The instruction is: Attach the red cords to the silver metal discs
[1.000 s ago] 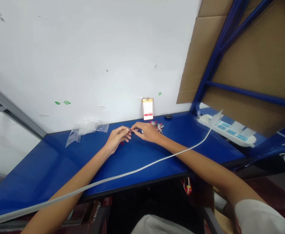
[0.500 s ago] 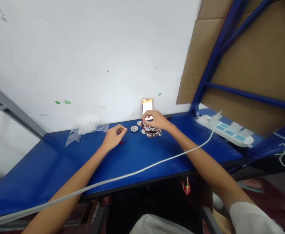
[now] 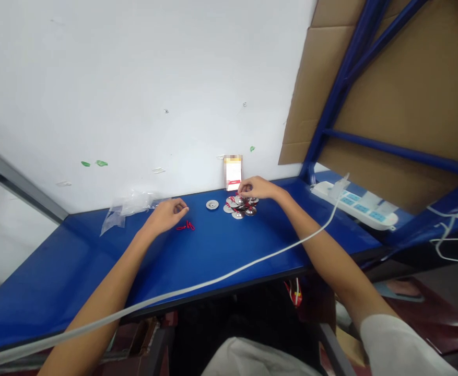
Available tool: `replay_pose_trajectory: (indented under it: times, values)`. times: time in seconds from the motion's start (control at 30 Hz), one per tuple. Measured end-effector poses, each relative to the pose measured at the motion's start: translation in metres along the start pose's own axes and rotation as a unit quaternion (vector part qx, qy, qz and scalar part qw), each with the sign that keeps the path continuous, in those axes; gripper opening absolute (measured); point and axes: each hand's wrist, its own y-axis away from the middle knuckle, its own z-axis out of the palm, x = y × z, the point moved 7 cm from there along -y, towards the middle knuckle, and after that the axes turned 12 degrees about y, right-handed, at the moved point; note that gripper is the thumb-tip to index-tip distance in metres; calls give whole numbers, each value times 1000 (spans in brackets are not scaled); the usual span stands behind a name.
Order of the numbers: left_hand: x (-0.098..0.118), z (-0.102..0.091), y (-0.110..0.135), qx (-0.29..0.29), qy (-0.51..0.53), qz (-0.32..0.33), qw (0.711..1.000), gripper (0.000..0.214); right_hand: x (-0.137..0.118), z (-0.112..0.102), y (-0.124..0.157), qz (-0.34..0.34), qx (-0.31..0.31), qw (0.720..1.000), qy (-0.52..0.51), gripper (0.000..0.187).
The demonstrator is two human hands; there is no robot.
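My right hand (image 3: 258, 187) is over a pile of small shiny metal discs (image 3: 237, 214) with red cords. Its thumb and forefinger pinch the red cord of the top disc (image 3: 239, 200). To the left, my left hand (image 3: 168, 215) hovers over the blue table, fingers loosely curled, with a gap to the thumb and nothing visible between them. Just below its fingertips lie loose red cord loops (image 3: 189, 225). A single disc (image 3: 212, 204), pale with a ring-shaped centre, lies between my hands without a visible cord.
A lit phone (image 3: 233, 175) leans on the white wall behind the pile. Clear plastic bags (image 3: 132, 205) lie at the back left of the blue table (image 3: 213, 256). A white power strip (image 3: 356, 203) sits at the right. A white cable (image 3: 229, 274) crosses in front of my forearms.
My left hand has drawn left, uncovering more of the red cord loops. My right hand has shifted slightly, and more of the disc pile and phone shows. The view has moved a little.
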Motion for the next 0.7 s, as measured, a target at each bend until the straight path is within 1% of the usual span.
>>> replay_pose_trajectory:
  times: [0.07,0.13,0.2,0.27,0.3,0.37,0.43,0.5,0.53,0.6,0.7]
  values:
    - [0,0,2,-43,14,-11,999,34,-5,-4,0,-6,30,999,12,22]
    - [2,0,5,-94,37,-19,995,35,-12,-7,0,-12,77,996,30,21]
    - [4,1,10,-147,63,-26,987,34,-26,-4,-1,-23,123,991,49,20]
    - [5,4,14,-191,81,-31,978,33,-45,10,-2,-47,151,984,76,18]
    - [4,5,16,-204,83,-34,975,33,-56,20,-3,-61,164,980,98,16]
    - [2,7,16,-210,75,-38,974,35,-79,43,-4,-109,180,966,149,15]
    - [1,9,14,-204,64,-40,976,37,-97,70,-7,-161,160,949,218,22]
    - [1,10,13,-200,56,-39,977,36,-102,90,-11,-173,130,937,274,25]
    - [2,10,12,-202,52,-37,977,33,-101,97,-14,-169,116,934,293,25]
    - [4,12,12,-215,43,-30,975,26,-96,103,-17,-155,97,931,317,24]
    - [7,12,13,-232,28,-25,972,18,-90,103,-20,-144,89,927,335,22]
